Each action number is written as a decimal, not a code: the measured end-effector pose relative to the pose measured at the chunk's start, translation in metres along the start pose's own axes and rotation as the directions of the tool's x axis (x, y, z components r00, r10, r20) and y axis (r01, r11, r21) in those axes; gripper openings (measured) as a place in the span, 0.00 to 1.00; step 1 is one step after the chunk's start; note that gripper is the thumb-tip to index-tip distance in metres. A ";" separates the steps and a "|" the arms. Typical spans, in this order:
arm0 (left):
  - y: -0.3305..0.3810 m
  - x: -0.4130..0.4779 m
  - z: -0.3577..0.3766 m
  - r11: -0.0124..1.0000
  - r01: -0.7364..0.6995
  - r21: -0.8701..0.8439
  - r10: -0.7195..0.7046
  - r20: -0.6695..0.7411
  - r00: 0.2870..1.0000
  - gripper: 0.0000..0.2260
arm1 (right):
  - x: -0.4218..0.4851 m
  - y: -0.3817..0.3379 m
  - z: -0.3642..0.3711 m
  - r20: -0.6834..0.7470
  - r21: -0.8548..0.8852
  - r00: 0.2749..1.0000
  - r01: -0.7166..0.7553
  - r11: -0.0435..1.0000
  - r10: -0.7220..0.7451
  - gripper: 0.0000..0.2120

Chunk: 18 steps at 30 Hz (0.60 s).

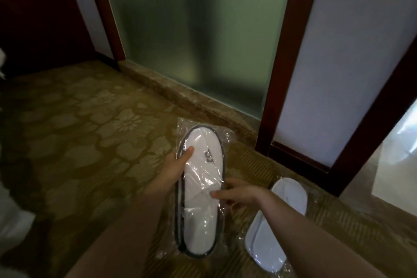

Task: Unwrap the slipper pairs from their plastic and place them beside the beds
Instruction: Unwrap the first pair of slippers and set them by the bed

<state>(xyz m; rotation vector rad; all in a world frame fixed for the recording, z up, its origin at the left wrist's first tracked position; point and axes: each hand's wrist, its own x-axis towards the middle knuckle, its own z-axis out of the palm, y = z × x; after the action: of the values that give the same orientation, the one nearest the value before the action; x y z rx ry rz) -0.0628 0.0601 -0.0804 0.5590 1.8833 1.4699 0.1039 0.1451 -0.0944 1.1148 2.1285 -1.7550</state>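
Carpeted floor [79,142] w/ an olive-gold flower pattern fills most of the view, seen from above and a bit blurred. Behind it stands a tall frosted glass door [194,36], greenish, set in a dark red-brown wood frame [286,56], w/ a stone threshold [180,95] along its base. Pale wall panels sit to the right of the frame. Something white and soft shows at the far left edge; can't tell what it is. Two bare forearms reach in from the bottom. Held up near centre, above the carpet, is a wrapped slipper pair [200,189]: white, dark trim round the edge, a small dark logo near the toe, long axis running away from the viewer, sealed in clear crinkled plastic [185,124] that sticks out past the toe end. Left hand [173,171] grips its left edge, thumb pressed flat on top of the plastic near the toe, fingers hidden underneath. Right hand [239,194] is at the right edge approx. mid-length, fingers curled, pinching the plastic. Low right, a second slipper pair [273,230] lies flat on the carpet, white, also in clear wrap, just beside the right forearm and apart from the held one.
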 end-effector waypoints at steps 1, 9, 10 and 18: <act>0.003 0.000 -0.003 0.998 -0.044 0.043 0.045 -0.026 0.999 0.17 | 0.002 -0.001 0.000 -0.061 0.029 0.997 0.042 0.999 -0.040 0.29; -0.007 -0.003 -0.034 0.994 -0.084 0.071 0.085 -0.021 0.996 0.18 | 0.005 -0.002 -0.016 -0.586 -0.401 0.657 0.275 0.874 -0.475 0.37; -0.009 -0.002 -0.038 0.995 -0.056 0.079 0.057 -0.006 0.998 0.19 | 0.004 -0.001 -0.016 -0.577 -0.479 0.630 0.254 0.840 -0.520 0.37; -0.020 0.009 -0.043 0.956 0.023 0.294 -0.021 -0.010 1.000 0.25 | -0.002 -0.003 -0.015 -0.413 -0.765 0.513 0.252 0.592 -0.752 0.17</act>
<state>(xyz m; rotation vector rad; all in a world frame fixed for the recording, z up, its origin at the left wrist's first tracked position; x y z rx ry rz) -0.0986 0.0324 -0.0961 0.6673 2.1225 1.1839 0.1077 0.1575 -0.0869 1.0570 3.4948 -0.4729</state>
